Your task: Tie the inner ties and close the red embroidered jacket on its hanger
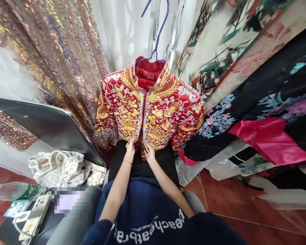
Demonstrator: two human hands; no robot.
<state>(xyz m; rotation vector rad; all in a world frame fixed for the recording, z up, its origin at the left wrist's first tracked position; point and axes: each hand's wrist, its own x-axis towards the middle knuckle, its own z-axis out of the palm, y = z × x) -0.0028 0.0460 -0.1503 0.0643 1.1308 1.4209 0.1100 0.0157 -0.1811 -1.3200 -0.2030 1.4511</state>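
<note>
A red jacket [153,109] with gold and silver embroidery hangs in front of me on a purple hanger [156,37]. Its front opening runs down the middle. My left hand [130,147] grips the bottom hem on the left side of the opening. My right hand [149,152] holds the hem just right of it. Both arms reach forward over my dark blue top [148,217], and a thin red string circles my left wrist.
Sequinned fabric [53,58] hangs at left, floral black and pink garments [265,115] at right, white sheer cloth behind. A dark panel [48,124], a spotted white bag [58,166], a plastic bottle [12,191] and a power strip [35,214] lie at lower left. Red tile floor [232,207] shows at right.
</note>
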